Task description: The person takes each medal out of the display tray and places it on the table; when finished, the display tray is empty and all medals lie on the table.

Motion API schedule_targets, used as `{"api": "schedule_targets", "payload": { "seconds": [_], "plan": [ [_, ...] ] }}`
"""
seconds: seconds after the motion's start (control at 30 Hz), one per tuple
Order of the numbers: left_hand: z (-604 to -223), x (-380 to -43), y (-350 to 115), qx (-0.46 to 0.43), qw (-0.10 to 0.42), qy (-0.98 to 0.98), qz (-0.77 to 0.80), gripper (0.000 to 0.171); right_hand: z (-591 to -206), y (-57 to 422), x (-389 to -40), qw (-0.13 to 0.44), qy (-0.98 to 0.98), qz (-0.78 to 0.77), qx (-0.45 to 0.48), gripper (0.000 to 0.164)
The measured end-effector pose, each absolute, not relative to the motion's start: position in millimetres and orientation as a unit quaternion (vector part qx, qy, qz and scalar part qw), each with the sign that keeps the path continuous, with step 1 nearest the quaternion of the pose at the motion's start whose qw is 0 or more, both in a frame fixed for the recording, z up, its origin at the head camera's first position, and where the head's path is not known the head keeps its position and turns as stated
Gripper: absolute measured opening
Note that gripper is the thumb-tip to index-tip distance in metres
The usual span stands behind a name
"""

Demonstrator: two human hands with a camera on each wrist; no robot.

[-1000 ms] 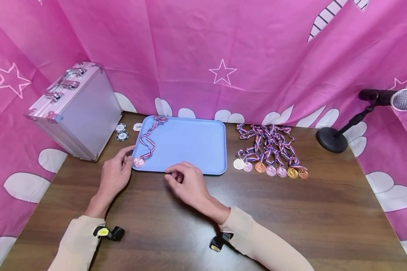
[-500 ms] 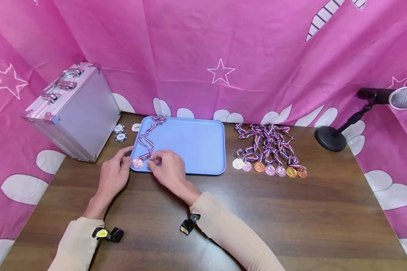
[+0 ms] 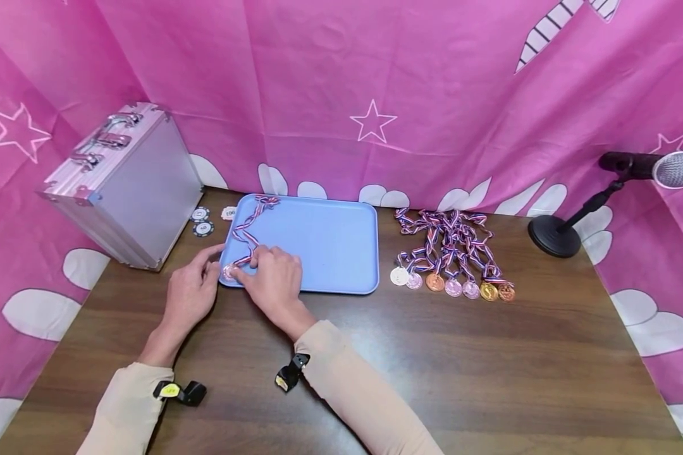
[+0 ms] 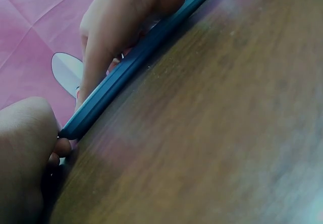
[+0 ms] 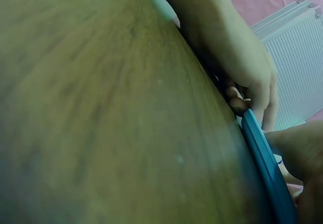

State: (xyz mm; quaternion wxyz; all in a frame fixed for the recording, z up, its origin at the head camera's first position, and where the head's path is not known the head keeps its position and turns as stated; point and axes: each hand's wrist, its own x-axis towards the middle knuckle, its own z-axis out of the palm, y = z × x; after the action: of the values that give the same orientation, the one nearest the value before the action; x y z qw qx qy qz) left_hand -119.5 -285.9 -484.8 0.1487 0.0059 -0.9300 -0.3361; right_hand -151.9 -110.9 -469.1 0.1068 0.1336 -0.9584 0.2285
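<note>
A pinkish, shiny medal (image 3: pixel 228 272) lies in the near left corner of a light blue tray (image 3: pixel 330 246). Its red, white and blue striped ribbon (image 3: pixel 242 234) runs in a zigzag up the tray's left side. My right hand (image 3: pixel 274 281) reaches over the tray's front rim, its thumb on the medal and its forefinger at the ribbon, thumb and forefinger spread apart. Against the tray's left edge rests my left hand (image 3: pixel 192 287), thumb and forefinger loosely extended. In the right wrist view, the fingers of the left hand (image 5: pixel 242 72) touch the tray corner.
Several medals (image 3: pixel 435 282) with tangled ribbons lie in a row right of the tray. A silver case (image 3: pixel 131 183) stands at the left, poker chips (image 3: pixel 202 228) beside it. A microphone (image 3: pixel 677 169) on a black stand (image 3: pixel 554 235) is at the right, with a pink curtain (image 3: pixel 319 95) behind.
My right hand has moved left from the tray's front edge to the medal, its thumb now covering part of it. The left hand stays at the tray's left edge.
</note>
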Motion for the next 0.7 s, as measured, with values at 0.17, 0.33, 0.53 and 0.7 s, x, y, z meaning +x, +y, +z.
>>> {"api": "schedule_targets", "payload": {
  "seconds": [0.17, 0.33, 0.53, 0.7],
  "plan": [
    [-486.3, -120.2, -285.2, 0.004, 0.151, -0.928, -0.341, 0.039, -467.2, -97.5, -154.7, 0.087, -0.946, 0.281, 0.136, 0.034],
    [-485.9, -120.6, -285.0, 0.002, 0.150, -0.926, -0.346, 0.039, -463.4, -67.8, -158.1, 0.057, -0.929, 0.347, 0.119, 0.021],
    [-485.6, -119.9, -284.9, 0.000, 0.161, -0.925, -0.344, 0.039, -475.2, -25.0, -171.0, 0.056, -0.922, 0.368, 0.102, 0.012],
    [-484.3, -120.2, -283.3, 0.002, 0.156, -0.925, -0.345, 0.039, -467.5, 6.5, -169.1, 0.050, -0.927, 0.359, 0.098, 0.009]
  ]
}}
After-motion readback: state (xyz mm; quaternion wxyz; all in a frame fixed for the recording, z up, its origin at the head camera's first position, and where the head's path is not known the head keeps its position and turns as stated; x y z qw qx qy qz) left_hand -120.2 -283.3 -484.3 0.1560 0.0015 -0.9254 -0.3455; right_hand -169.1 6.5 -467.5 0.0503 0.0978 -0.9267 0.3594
